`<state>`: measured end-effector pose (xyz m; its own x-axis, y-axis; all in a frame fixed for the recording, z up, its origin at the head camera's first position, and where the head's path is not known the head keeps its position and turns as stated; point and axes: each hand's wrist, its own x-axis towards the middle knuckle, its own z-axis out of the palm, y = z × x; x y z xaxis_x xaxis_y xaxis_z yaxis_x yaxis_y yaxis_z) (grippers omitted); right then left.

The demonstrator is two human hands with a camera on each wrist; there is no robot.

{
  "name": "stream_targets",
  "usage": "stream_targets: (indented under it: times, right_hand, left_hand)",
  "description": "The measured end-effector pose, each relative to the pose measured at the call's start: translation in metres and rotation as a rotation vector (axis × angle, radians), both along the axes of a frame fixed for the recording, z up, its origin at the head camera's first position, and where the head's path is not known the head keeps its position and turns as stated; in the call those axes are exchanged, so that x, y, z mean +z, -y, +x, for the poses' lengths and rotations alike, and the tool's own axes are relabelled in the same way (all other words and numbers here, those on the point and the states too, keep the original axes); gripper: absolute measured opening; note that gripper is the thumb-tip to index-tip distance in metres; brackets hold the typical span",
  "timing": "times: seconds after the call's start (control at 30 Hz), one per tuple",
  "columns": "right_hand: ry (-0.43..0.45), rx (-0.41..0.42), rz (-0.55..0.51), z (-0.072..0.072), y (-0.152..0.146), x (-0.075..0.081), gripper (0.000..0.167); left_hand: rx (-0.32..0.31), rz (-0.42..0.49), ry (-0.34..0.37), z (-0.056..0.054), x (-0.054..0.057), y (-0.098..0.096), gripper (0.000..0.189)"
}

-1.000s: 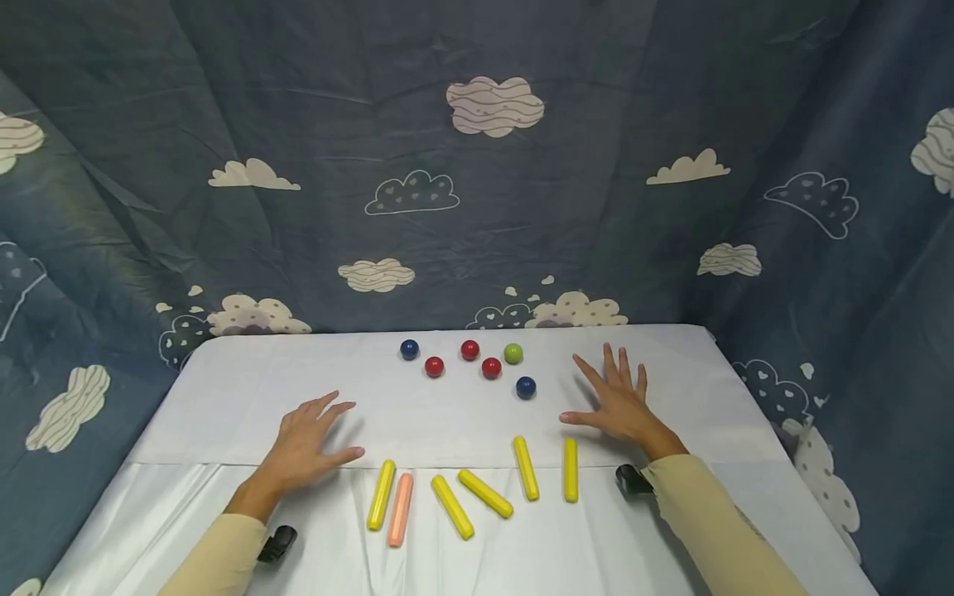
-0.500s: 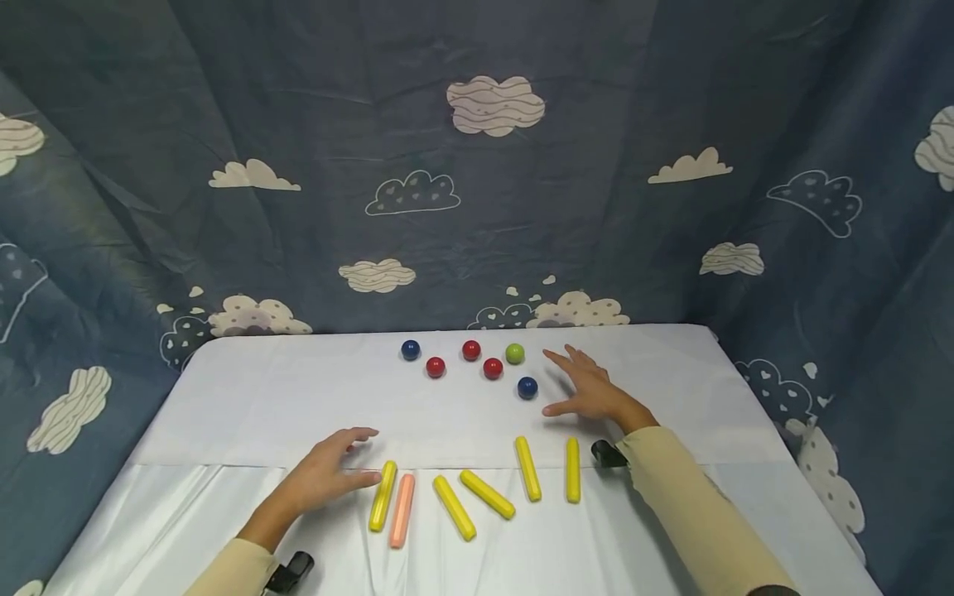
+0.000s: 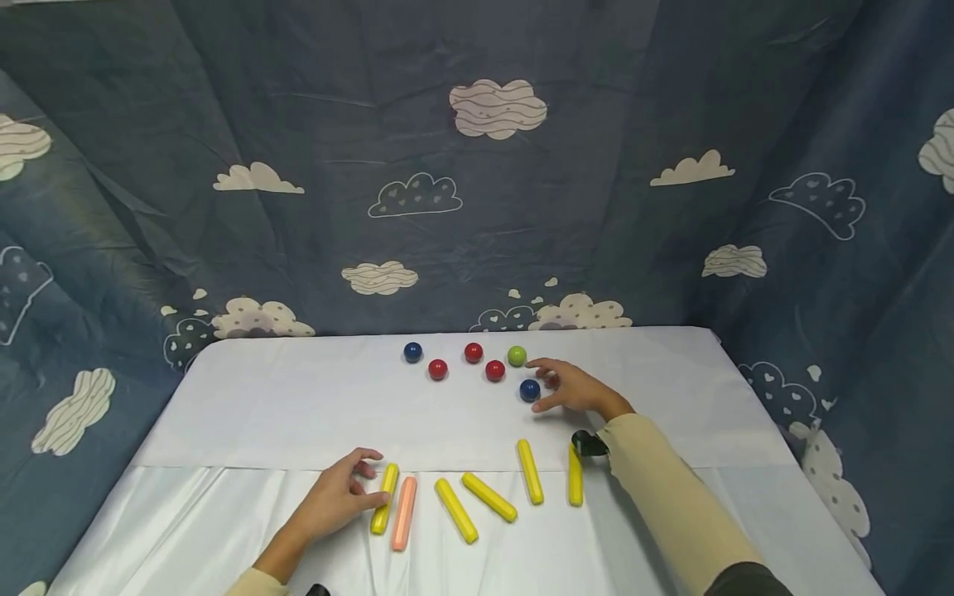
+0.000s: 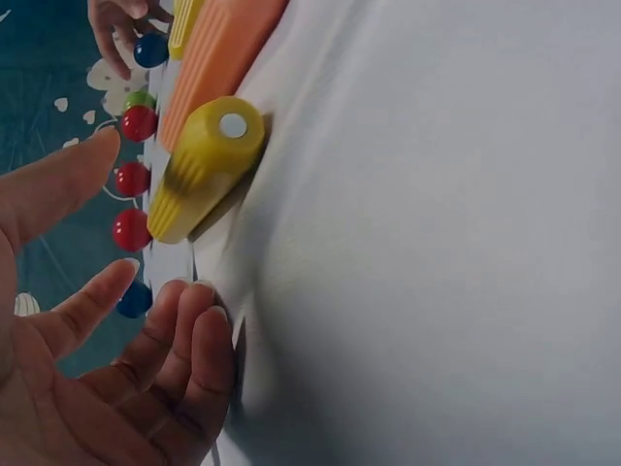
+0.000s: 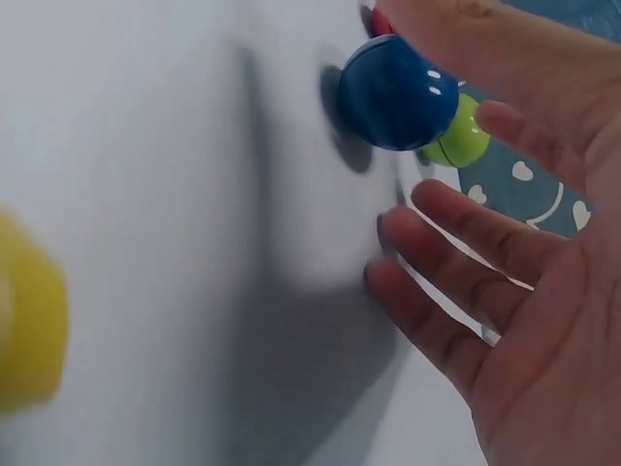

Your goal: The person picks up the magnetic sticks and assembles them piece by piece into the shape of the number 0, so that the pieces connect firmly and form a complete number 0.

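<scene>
Yellow stick [image 3: 381,519], leftmost of five in that colour, is laid on the white cloth [image 3: 224,397] at the thumb side of the left hand [image 3: 335,495]. It is crossed by the thumb in the head view, yet in the left wrist view the thumb and fingers are seen apart, with nothing clasped. Just to its right, the orange stick [image 3: 404,513] is touched by neither hand.

Farther back, the left blue ball [image 3: 413,353] and left red ball [image 3: 437,370] are also untouched. Toward the middle, the second yellow stick [image 3: 456,511], far red ball [image 3: 473,353], third yellow stick [image 3: 489,497], near red ball [image 3: 495,371] and green ball [image 3: 517,356] are spread singly, none held.

Next, the right blue ball [image 3: 530,391] is bracketed by the thumb and forefinger of the right hand [image 3: 575,389]; these are apart, not clamped, and whether the ball is brushed cannot be told. Nearer, the fourth yellow stick [image 3: 530,472] lies free, and the fifth yellow stick [image 3: 575,484] is partly covered by the wrist camera [image 3: 587,443].

The handling is judged to be barely begun: nothing is lifted, and both first grips remain to be made.
</scene>
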<state>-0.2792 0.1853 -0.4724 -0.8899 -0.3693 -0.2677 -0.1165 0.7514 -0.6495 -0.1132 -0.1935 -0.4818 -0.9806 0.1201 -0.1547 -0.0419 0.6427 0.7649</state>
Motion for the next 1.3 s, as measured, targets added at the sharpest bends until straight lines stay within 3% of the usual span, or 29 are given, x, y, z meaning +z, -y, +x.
stream_targets:
  times: [0.17,0.37,0.6,0.83,0.97,1.17,1.3]
  right_hand:
    - [0.021,-0.019,0.001,-0.004,0.002,-0.003,0.067]
    - [0.008,-0.037,-0.001,-0.006,0.003,-0.008,0.058]
    - [-0.002,-0.025,-0.041,-0.006,0.008,-0.011,0.047]
    - [-0.003,-0.072,-0.037,-0.006,0.013,-0.013,0.039]
    - [-0.019,-0.077,-0.042,-0.007,0.011,-0.015,0.041]
    - [-0.029,-0.096,-0.064,-0.008,0.009,-0.017,0.04]
    - [-0.024,-0.1,-0.073,-0.008,0.006,-0.016,0.04]
  left_hand:
    - [0.033,-0.008,0.003,0.003,-0.005,-0.004,0.056]
    - [0.026,-0.044,-0.026,0.005,-0.009,-0.008,0.053]
    - [0.018,-0.107,-0.04,0.006,-0.009,-0.01,0.036]
    - [0.027,-0.148,-0.02,0.006,-0.008,-0.011,0.028]
    - [0.042,-0.235,0.008,0.006,-0.004,-0.017,0.024]
    - [0.013,-0.419,0.024,0.002,0.003,-0.026,0.025]
    - [0.014,-0.405,0.004,-0.003,0.004,-0.024,0.023]
